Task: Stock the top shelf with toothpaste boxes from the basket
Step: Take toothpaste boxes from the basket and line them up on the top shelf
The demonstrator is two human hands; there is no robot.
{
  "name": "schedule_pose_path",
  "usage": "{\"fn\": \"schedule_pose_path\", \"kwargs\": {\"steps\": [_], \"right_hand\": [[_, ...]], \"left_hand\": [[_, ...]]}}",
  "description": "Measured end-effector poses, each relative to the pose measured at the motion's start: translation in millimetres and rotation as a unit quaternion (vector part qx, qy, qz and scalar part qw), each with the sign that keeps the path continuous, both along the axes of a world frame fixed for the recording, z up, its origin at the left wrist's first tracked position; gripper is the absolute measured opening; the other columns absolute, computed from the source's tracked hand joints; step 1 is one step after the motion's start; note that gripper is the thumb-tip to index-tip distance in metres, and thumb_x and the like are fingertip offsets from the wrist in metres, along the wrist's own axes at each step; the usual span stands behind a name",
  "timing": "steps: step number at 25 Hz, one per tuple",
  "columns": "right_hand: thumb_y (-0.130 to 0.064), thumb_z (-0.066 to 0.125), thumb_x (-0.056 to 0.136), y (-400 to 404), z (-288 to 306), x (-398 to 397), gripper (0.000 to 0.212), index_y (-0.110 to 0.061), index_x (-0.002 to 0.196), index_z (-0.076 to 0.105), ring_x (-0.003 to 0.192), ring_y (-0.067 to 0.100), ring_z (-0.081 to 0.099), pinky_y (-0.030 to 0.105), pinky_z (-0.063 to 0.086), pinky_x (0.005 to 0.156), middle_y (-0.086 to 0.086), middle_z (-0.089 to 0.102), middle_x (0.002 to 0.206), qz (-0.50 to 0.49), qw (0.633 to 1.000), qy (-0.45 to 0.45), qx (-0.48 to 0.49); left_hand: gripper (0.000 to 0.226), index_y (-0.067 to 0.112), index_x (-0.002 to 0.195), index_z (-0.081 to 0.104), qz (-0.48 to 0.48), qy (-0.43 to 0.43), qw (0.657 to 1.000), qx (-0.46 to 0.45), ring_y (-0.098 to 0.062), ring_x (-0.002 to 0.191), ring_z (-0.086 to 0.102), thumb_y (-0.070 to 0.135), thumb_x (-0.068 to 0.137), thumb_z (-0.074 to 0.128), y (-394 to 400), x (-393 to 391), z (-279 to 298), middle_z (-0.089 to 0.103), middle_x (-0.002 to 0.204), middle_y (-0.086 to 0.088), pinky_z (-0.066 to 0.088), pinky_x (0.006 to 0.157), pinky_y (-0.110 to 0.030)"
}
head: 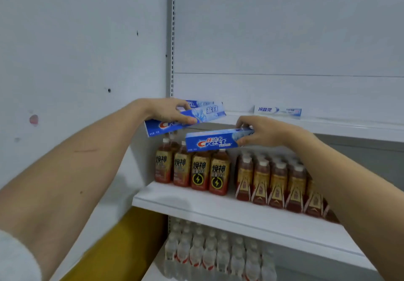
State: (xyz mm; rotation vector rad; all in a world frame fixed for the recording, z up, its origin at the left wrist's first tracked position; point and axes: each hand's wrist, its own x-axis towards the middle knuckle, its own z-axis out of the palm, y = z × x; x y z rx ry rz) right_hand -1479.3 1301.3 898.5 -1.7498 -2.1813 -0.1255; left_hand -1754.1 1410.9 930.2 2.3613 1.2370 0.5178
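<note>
Left hand [166, 109] fingers [185, 119] wrap over the top of one blue Crest box [175, 121], thumb hidden underneath. The box is tilted, its right end up at the top shelf [328, 125] edge, its left end hanging off the near side. Another blue box [201, 103] lies just behind it at the far left of the shelf.

Right hand [262, 131] pinches the right end of a second Crest box [215, 140], fingers on top and thumb below. This box is held level in the air, just under the shelf lip and above the brown drink bottles [192, 169]. It is not on the shelf yet.

A white toothpaste box [277, 110] sits further right on the top shelf, well apart. The basket is not in view.

To do the step well: level the left box and slide it back flush against the one behind before letting go. Then lift the right box clear of the shelf lip and set it beside, label facing near. Mind the bottle caps below.
</note>
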Motion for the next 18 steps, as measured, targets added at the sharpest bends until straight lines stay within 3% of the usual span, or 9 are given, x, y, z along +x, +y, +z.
{"fn": "schedule_pose_path", "kwargs": {"steps": [3, 6, 9, 13, 18], "right_hand": [[-0.034, 0.068, 0.087, 9, 20, 31, 0.030, -0.024, 0.111, 0.053, 0.096, 0.020, 0.059, 0.034, 0.046, 0.078, -0.002, 0.060, 0.108, -0.008, 0.999, 0.033, 0.020], [-0.033, 0.065, 0.090, 21, 34, 52, 0.030, -0.026, 0.114, 0.050, 0.095, 0.022, 0.058, 0.036, 0.049, 0.079, -0.002, 0.059, 0.106, -0.011, 0.998, 0.052, 0.045], [-0.033, 0.062, 0.091, 40, 45, 67, 0.031, -0.032, 0.119, 0.049, 0.094, 0.023, 0.058, 0.038, 0.050, 0.082, -0.002, 0.060, 0.107, -0.041, 0.996, 0.043, 0.074], [-0.035, 0.062, 0.086, 71, 55, 83, 0.028, -0.036, 0.110, 0.048, 0.095, 0.026, 0.059, 0.043, 0.051, 0.088, -0.001, 0.063, 0.108, -0.113, 0.989, 0.035, 0.090], [-0.030, 0.058, 0.087, 120, 59, 93, 0.025, -0.030, 0.110, 0.048, 0.099, 0.025, 0.057, 0.044, 0.053, 0.089, -0.001, 0.060, 0.104, -0.163, 0.983, 0.045, 0.070]], "left_hand": [[0.042, 0.030, 0.105, 0.055, 0.052, -0.032, 0.997, 0.046, -0.021, 0.070, 0.073, 0.061, 0.078, 0.066, 13, -3, 29, 0.072, 0.099, -0.003, 0.059, 0.061, -0.033], [0.045, 0.028, 0.112, 0.055, 0.088, -0.010, 0.991, 0.095, -0.017, 0.071, 0.070, 0.059, 0.081, 0.064, 25, 2, 42, 0.068, 0.101, -0.001, 0.054, 0.062, -0.029], [0.041, 0.029, 0.114, 0.055, 0.092, 0.002, 0.989, 0.113, -0.016, 0.073, 0.067, 0.054, 0.084, 0.064, 41, 12, 46, 0.066, 0.103, -0.001, 0.052, 0.063, -0.028], [0.039, 0.029, 0.118, 0.054, 0.089, 0.023, 0.988, 0.125, -0.016, 0.076, 0.065, 0.049, 0.087, 0.065, 71, 25, 50, 0.065, 0.111, -0.004, 0.051, 0.064, -0.028], [0.040, 0.028, 0.122, 0.053, 0.082, 0.050, 0.987, 0.127, -0.016, 0.082, 0.064, 0.046, 0.088, 0.065, 127, 36, 52, 0.064, 0.114, -0.003, 0.049, 0.065, -0.028]]}}
